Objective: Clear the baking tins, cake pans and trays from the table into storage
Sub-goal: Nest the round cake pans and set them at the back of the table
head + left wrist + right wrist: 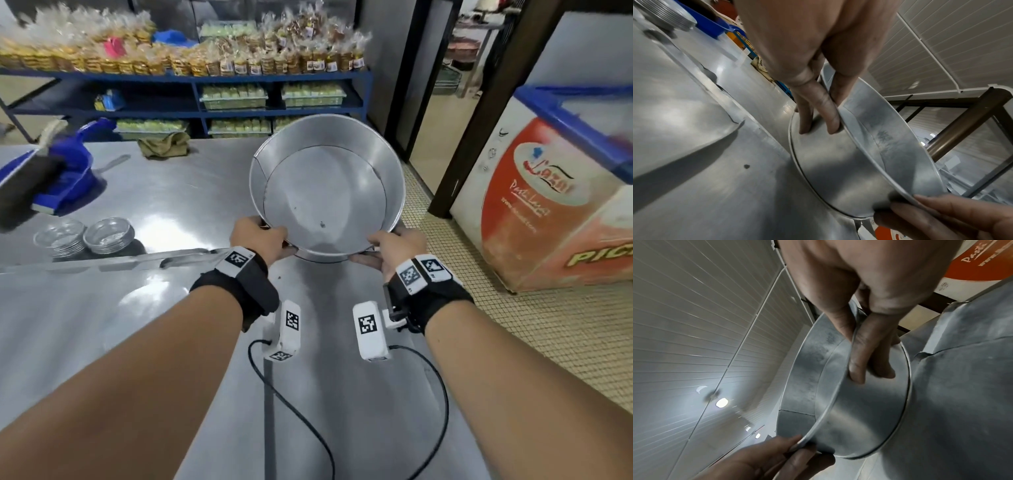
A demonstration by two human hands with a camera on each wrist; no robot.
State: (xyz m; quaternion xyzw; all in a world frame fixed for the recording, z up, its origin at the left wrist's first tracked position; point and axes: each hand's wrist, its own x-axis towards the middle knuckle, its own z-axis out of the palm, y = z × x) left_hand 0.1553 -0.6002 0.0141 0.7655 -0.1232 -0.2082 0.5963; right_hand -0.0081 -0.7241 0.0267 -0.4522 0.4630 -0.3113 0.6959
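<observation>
A large round metal cake pan (325, 192) is held up off the steel table (171, 192), tilted so its empty inside faces me. My left hand (262, 236) grips its near rim on the left, thumb inside and fingers (816, 113) under the base. My right hand (394, 245) grips the near rim on the right the same way, fingers (863, 356) under the pan (859, 402). Two stacks of small foil tins (84, 236) stand on the table at the left.
A blue dustpan with a brush (58, 171) and a crumpled cloth (164, 144) lie on the far part of the table. Blue shelves (205, 96) with bagged goods run behind. A chest freezer (548, 205) stands on the tiled floor at the right.
</observation>
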